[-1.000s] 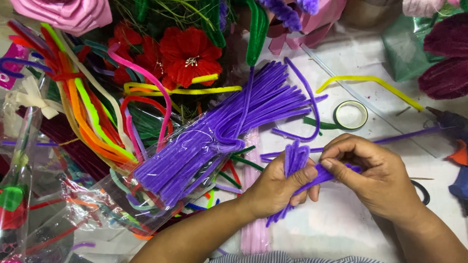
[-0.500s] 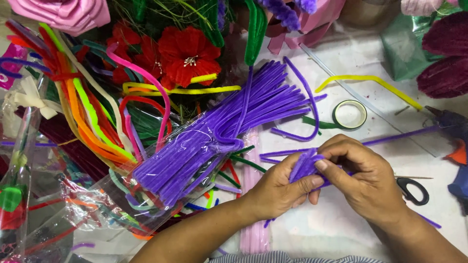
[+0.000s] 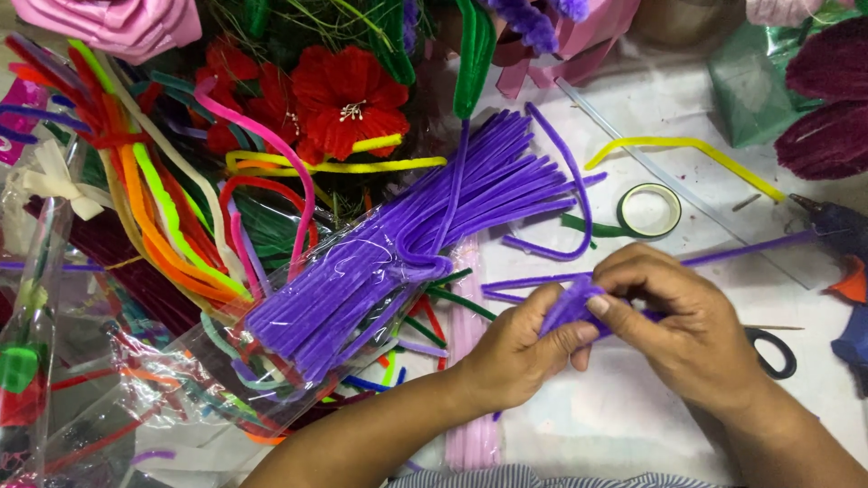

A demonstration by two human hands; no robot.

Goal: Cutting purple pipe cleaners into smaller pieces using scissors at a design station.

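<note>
**A white worktop crowded with craft supplies**

The white table (image 3: pixel 633 425) fills the whole view; no wall, floor or window shows. Light falls evenly and casts only soft shadows. Taking the roll of green tape (image 3: pixel 649 210) as the landmark: a yellow pipe cleaner (image 3: pixel 687 149) arcs just above it, a glue gun (image 3: pixel 836 230) lies well to its right, and black scissor handles (image 3: pixel 776 354) sit below and to the right. Red paper flowers (image 3: pixel 348 95) lie to its upper left, and a heap of mixed-colour pipe cleaners (image 3: pixel 154 208) lies far left.
</note>
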